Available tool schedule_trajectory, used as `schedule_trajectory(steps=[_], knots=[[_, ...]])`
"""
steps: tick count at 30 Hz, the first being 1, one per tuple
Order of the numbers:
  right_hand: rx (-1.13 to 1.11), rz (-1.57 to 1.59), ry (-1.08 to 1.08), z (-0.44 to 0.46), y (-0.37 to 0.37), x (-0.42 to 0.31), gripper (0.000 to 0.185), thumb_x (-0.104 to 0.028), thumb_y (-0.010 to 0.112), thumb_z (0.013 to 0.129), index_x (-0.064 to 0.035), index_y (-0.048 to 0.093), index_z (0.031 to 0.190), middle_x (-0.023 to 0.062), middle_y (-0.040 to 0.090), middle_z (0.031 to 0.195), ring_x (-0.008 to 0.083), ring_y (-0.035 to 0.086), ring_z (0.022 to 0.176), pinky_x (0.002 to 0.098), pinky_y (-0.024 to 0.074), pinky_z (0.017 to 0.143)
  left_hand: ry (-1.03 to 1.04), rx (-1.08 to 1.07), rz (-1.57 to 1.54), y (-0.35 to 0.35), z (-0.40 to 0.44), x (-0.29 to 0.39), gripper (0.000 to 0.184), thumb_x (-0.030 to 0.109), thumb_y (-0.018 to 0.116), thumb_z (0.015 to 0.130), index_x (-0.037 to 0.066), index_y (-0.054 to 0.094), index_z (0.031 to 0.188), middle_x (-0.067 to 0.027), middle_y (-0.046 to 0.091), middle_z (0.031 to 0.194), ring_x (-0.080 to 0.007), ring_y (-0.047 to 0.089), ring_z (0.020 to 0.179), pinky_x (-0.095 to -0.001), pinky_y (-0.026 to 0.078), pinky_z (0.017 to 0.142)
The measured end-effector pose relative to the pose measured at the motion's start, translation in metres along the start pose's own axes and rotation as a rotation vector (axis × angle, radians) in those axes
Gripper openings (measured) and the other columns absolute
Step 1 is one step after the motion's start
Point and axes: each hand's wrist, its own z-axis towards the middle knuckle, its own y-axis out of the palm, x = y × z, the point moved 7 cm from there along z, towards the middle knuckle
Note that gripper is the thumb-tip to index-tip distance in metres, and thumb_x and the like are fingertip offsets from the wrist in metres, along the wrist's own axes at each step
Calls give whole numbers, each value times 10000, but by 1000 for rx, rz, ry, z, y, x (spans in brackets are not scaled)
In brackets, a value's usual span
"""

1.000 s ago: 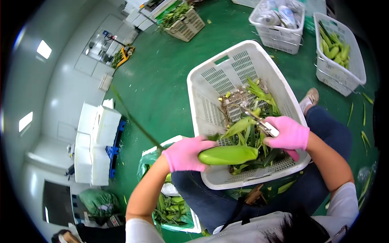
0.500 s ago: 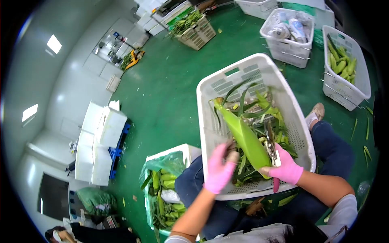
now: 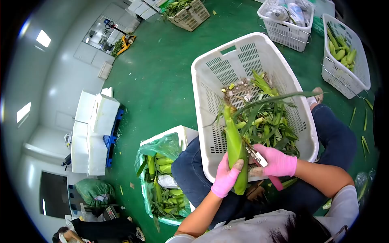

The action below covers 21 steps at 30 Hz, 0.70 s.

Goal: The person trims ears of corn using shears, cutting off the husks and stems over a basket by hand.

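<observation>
An ear of corn in its green husk [image 3: 235,141] stands tilted over the near side of a white plastic basket [image 3: 198,101]. My left hand [image 3: 226,175], in a pink glove with bare fingertips showing, is closed around its lower part, thumb across the front. Pruning shears [image 3: 257,156] with metal blades and a reddish handle are gripped in my pink-gloved right hand [image 3: 277,162], just right of the ear. Long leaves [image 3: 267,99] trail from around the ear's upper end. Cut husks and leaves [image 3: 271,125] lie heaped inside the basket beneath both hands.
At my left, a white box [image 3: 187,139] lined with green plastic holds several husked ears. Another basket of corn [image 3: 366,77] stands to the right, beside a basket of plastic-wrapped items [image 3: 285,36]. Leaf scraps [image 3: 364,148] litter the green floor. A person [image 3: 101,230] is at lower left.
My left hand, earlier off the ear, now grips it. My right thumb has left the ear, and that hand keeps the shears. The ear has shifted left and stands more upright.
</observation>
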Motion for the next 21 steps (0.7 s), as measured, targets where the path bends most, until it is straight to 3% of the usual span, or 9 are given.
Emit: schedule_trajectory(steps=[2, 5, 6, 9, 10, 12, 15, 18, 21], knots=[[32, 35, 28, -1, -2, 1, 503, -251, 858, 809, -22, 588, 1165, 67, 669, 941, 146, 641, 850, 312, 549, 783, -12, -13, -67, 8, -2, 6, 657, 438, 691, 953, 12, 466, 1399, -103, 635, 1166, -176, 609, 1061, -333, 503, 935], [82, 154, 70, -5, -3, 9, 387, -202, 854, 795, -40, 624, 1062, 17, 655, 863, 107, 625, 780, 285, 545, 732, -213, -279, -330, 6, -4, -16, 735, 588, 661, 912, 22, 488, 1348, -120, 645, 1041, -198, 631, 915, -334, 527, 819], [95, 174, 57, -5, -6, 10, 366, -189, 851, 793, -44, 626, 1044, 5, 650, 849, 99, 620, 764, 279, 542, 721, -194, -299, -341, 9, -4, -16, 827, 675, 677, 846, 18, 516, 1321, -137, 644, 963, -234, 649, 766, -347, 545, 746], [47, 68, 66, -5, -13, 5, 506, -99, 840, 766, -48, 566, 1188, 24, 636, 942, 109, 614, 853, 280, 535, 774, -225, -352, -339, 5, -14, -8, 842, 693, 661, 848, 21, 513, 1333, -133, 638, 970, -221, 645, 795, -331, 535, 743], [11, -26, 38, -5, -15, 2, 565, -116, 851, 759, -45, 548, 1231, 39, 637, 993, 119, 612, 895, 289, 533, 808, -235, -315, -336, -3, -18, -6, 766, 597, 695, 880, 15, 508, 1342, -137, 650, 1009, -240, 661, 847, -351, 546, 797], [-16, -193, 13, -4, -17, -2, 784, -201, 888, 736, -25, 461, 1370, 84, 613, 1143, 170, 586, 1029, 331, 512, 929, -86, -158, 49, -18, -15, 5, 704, 511, 714, 902, 7, 503, 1346, -140, 656, 1067, -256, 669, 901, -369, 547, 848], [8, -181, 3, -2, -18, 1, 854, -342, 900, 743, 31, 465, 1377, 140, 631, 1020, 214, 625, 959, 345, 531, 863, -73, -116, 562, -28, -20, 24, 613, 369, 747, 907, 7, 511, 1342, -175, 693, 1094, -327, 703, 971, -395, 545, 891], [-31, -275, -81, -1, -22, -8, 789, -320, 890, 744, 25, 504, 1339, 147, 641, 1023, 225, 636, 936, 364, 540, 833, -71, -140, 1033, -23, -23, 47, 598, 371, 771, 865, 40, 550, 1311, -201, 703, 1011, -368, 711, 976, -396, 547, 849], [4, -567, -162, -4, -28, -17, 541, -244, 832, 793, -1, 595, 1214, 105, 665, 852, 259, 696, 768, 364, 574, 704, -36, -153, 1059, -26, -24, 56, 562, 362, 777, 859, 49, 575, 1279, -196, 702, 1007, -365, 709, 955, -392, 549, 847]])
